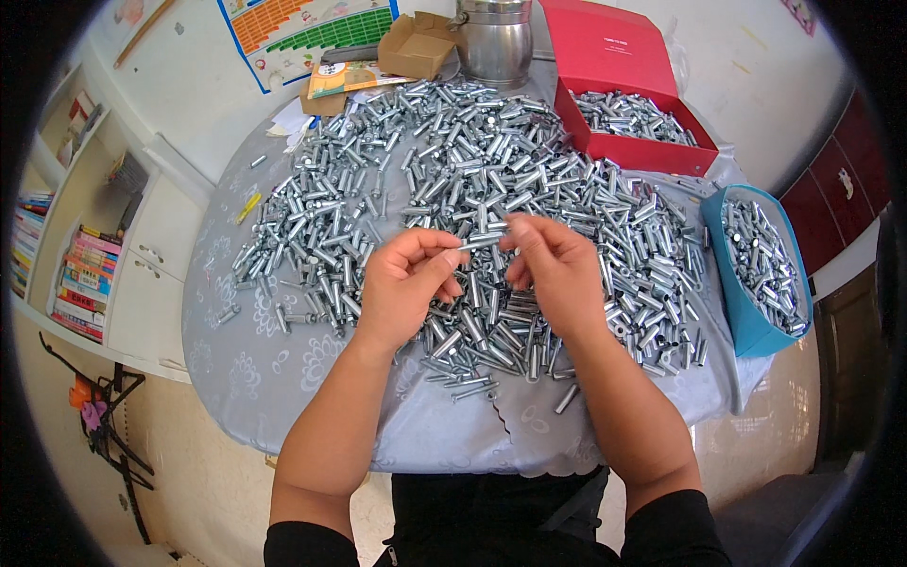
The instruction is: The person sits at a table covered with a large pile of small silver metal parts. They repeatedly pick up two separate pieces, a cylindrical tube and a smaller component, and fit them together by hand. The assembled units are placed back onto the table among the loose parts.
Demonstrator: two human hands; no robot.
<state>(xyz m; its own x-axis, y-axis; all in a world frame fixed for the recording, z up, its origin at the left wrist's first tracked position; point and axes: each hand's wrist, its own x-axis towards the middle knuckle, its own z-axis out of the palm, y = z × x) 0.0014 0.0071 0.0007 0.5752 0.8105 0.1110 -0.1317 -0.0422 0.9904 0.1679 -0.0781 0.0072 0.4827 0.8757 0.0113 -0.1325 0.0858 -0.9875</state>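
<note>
Left hand (404,283): I see its fingers pinched on 1 end of a small metal sleeve (484,241).
Right hand (557,267): fingertips closed on the other end.
Sleeve: held above the pile of metal parts (453,180) on the table (255,369).

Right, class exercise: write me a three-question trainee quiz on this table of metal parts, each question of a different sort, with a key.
1. True or false: the left hand and right hand hold one small metal piece between them.
2. Which container stands at the table's right edge? A) the blue bin B) a wicker basket C) a glass jar
3. Fill in: the open red box at the far side of the table holds more metal ____.

Key
1. True: both hands' fingertips meet on it above the pile of metal sleeves and bolts.
2. A
3. parts
</note>
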